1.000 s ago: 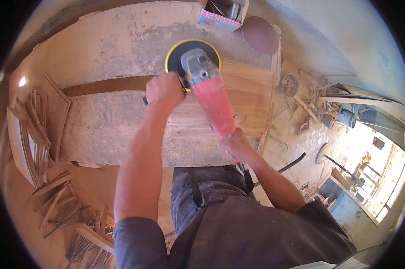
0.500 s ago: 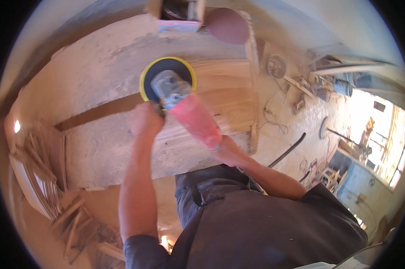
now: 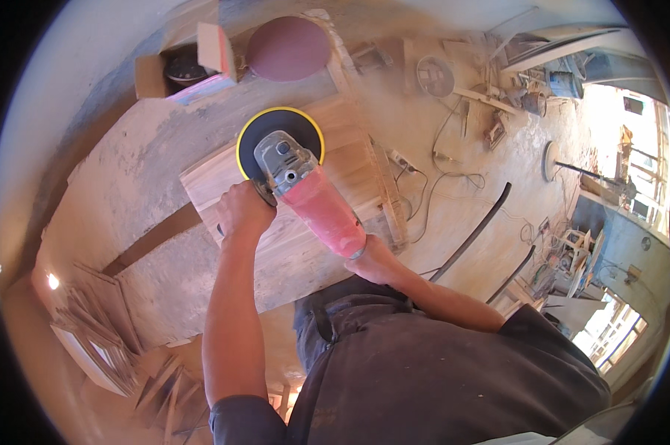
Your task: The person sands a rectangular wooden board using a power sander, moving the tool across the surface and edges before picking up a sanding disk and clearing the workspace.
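Both my hands are closed on a dusty sander-polisher (image 3: 324, 211) with a red body and a grey gear head. My left hand (image 3: 243, 211) wraps the side handle beside the head. My right hand (image 3: 375, 261) grips the rear end of the red body. At the tool's far end is a round black pad (image 3: 283, 122) with a yellow rim. It sits over the far part of a pale wooden board (image 3: 342, 178), and whether it touches the wood cannot be made out. The board lies across a dusty workbench (image 3: 157, 267).
On the bench's far side are an opened cardboard box (image 3: 151, 78) and a reddish-brown sanding disc (image 3: 289, 49). A power cord (image 3: 427, 194) trails over the floor at right. Stacked panels (image 3: 90, 345) lean at the left. A standing fan (image 3: 550, 162) is near the bright window.
The view has turned, so the bench, box and sanding disc appear further left and tilted. More of the board shows left of the pad. Both hands keep hold of the sander-polisher.
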